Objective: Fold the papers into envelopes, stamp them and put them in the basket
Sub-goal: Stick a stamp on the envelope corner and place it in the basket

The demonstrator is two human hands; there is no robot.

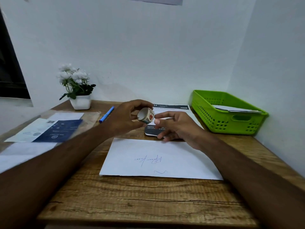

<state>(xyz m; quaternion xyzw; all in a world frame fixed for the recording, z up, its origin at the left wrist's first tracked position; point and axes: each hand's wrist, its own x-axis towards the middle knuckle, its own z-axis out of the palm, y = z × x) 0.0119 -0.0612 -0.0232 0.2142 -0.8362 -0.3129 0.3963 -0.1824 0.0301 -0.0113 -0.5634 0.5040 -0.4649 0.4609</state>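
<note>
A person's two bare arms reach over a wooden table (132,200). The hands meet above its middle. The left hand (127,118) grips a small roll (146,116) of printed sticker tape, lifted clear of the table with its open core turned towards the camera, probably so the right hand (175,126) can work at its rim. The right forefinger and thumb reach to the roll's right edge and the other fingers are loosely spread. Whether they have caught a loose end cannot be made out. Near the person lies a white envelope (160,159), flat, with blue handwriting on it that is too faint to read. It looks ready for its stamp. At the far right a green basket (214,119) sits against the wall and holds a few white folded papers (236,109), only their tops showing above the rim. A printed sheet (171,107) lies beyond the hands, which cover much of it. A blue pen (106,114) and a potted plant (76,85) stand far left. More papers (49,129) lie at the left edge, blurred and partly behind the left forearm.
</note>
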